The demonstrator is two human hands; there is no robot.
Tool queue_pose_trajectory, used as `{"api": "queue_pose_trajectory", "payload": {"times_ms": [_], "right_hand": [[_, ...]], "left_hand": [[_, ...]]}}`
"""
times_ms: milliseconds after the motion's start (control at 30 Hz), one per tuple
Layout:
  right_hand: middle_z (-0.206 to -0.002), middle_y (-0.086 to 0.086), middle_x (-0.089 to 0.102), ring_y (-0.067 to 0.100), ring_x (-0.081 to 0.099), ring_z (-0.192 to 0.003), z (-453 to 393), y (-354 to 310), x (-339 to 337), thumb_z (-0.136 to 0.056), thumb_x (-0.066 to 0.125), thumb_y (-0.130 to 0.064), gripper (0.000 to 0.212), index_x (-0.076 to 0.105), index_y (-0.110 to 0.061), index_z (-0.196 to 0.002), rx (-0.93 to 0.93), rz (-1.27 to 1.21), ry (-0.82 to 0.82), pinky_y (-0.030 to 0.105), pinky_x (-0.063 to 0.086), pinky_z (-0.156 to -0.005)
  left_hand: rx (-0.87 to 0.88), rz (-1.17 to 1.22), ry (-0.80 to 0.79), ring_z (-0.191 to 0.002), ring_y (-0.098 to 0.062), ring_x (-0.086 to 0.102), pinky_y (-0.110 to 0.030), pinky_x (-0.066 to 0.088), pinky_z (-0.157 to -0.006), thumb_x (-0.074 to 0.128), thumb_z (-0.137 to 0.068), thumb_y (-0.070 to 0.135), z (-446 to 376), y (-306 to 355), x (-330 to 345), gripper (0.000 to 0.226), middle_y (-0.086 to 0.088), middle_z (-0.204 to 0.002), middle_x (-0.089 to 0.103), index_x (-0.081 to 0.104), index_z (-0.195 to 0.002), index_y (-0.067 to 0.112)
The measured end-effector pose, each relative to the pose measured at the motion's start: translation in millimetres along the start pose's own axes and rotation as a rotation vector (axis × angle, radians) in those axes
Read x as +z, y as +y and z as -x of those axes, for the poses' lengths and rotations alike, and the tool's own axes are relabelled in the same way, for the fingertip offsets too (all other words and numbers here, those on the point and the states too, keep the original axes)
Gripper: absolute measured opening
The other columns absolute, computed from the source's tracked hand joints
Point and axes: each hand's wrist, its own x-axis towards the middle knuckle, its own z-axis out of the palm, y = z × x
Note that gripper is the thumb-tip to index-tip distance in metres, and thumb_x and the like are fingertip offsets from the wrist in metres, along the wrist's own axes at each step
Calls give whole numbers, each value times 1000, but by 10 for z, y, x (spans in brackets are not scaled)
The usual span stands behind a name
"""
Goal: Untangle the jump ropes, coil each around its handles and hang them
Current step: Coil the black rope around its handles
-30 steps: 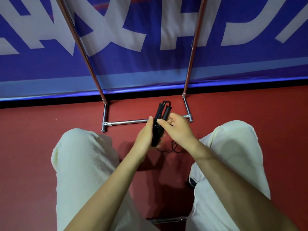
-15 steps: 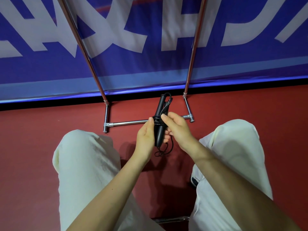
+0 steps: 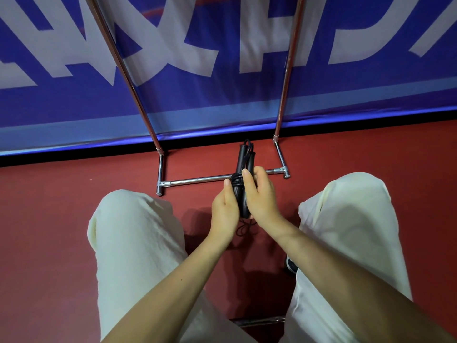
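A black jump rope (image 3: 243, 164) with its two handles held together stands upright between my hands, above the red floor. Several turns of black cord are wound around the handles' middle. My left hand (image 3: 225, 209) grips the handles from the left, thumb on the coil. My right hand (image 3: 261, 194) holds them from the right, index finger lying along the coil. A short loose loop of cord (image 3: 243, 229) hangs below the hands.
A chrome rack stands just ahead: base crossbar (image 3: 197, 179) on the floor, two slanting uprights (image 3: 128, 78) rising against a blue banner with white lettering. My knees in cream trousers (image 3: 133, 233) flank the hands. Another metal bar (image 3: 259, 321) lies under me.
The handles have swung from tilted to upright and moved slightly forward. The hanging cord has grown shorter as more of it went round the handles. My right hand now lies along the coil.
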Motion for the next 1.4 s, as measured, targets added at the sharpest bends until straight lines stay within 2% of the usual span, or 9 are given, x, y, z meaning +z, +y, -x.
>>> {"api": "queue_pose_trajectory", "payload": {"times_ms": [200,300,400,467,633,1000,1133,1233,1400], "right_hand": [[-65,-1,49,8,43,-60,-27,-21,-8,-99,54,-23,25,48,-12,-77,37,-114,11,25,37,-58],[-64,-2,49,8,44,-59,-48,-60,-29,-98,55,-26,25,48,-11,-78,54,-129,12,24,38,-58],[-67,-8,54,6,51,-61,-71,-130,-80,-96,55,-30,18,48,-23,-81,-18,-97,-36,25,41,-60],[-70,-8,57,10,57,-65,-38,-175,-94,-96,56,-27,11,49,-24,-88,-45,-77,-117,29,46,-58],[-84,-1,61,18,63,-71,16,-262,-108,-96,56,-28,14,52,-18,-105,74,-65,-306,26,45,-40],[-96,5,64,8,59,-61,37,-136,-158,-96,56,-23,14,54,-16,-109,184,-91,-343,22,46,-46],[-86,-6,64,15,64,-77,-44,-84,-238,-97,55,-25,19,59,-15,-112,25,141,-389,28,50,-71],[-78,-10,62,15,59,-79,-154,-59,-344,-93,61,-23,6,63,-18,-94,-171,340,-371,36,48,-77],[-70,-10,63,6,55,-68,-260,-117,-494,-93,60,-27,25,56,-34,-69,-121,288,-397,33,45,-68]], "left_hand": [[89,-17,-38,-76,13,61,-9,43,-70,27,-108,30,1,-24,-14,43,12,-85,69,67,-93,26],[64,47,-102,-86,5,63,-12,46,-78,28,-108,29,15,40,-36,38,11,-92,69,64,-100,25],[-225,380,-290,-83,-15,71,-34,58,-68,23,-105,52,6,209,-89,52,3,-91,74,68,-104,27],[-359,557,-367,-65,-15,64,-26,51,-54,25,-97,67,6,274,-118,63,3,-78,69,73,-91,28],[-369,604,-344,-42,-10,40,-17,14,-40,34,-93,69,11,243,-82,58,4,-60,54,68,-84,23],[-384,474,-65,-37,-14,37,-16,25,-35,32,-103,38,-72,98,29,49,-13,-74,58,63,-114,3],[-316,361,-29,-39,-14,39,-17,25,-38,34,-104,38,-135,111,-39,43,-8,-67,55,62,-106,5],[-252,294,-15,-39,-14,39,-18,22,-42,33,-105,39,-232,137,-123,39,-4,-60,57,57,-95,10],[-239,295,-92,-41,-14,39,-20,23,-43,32,-104,45,-239,117,-170,45,-5,-63,57,59,-95,10]]}}
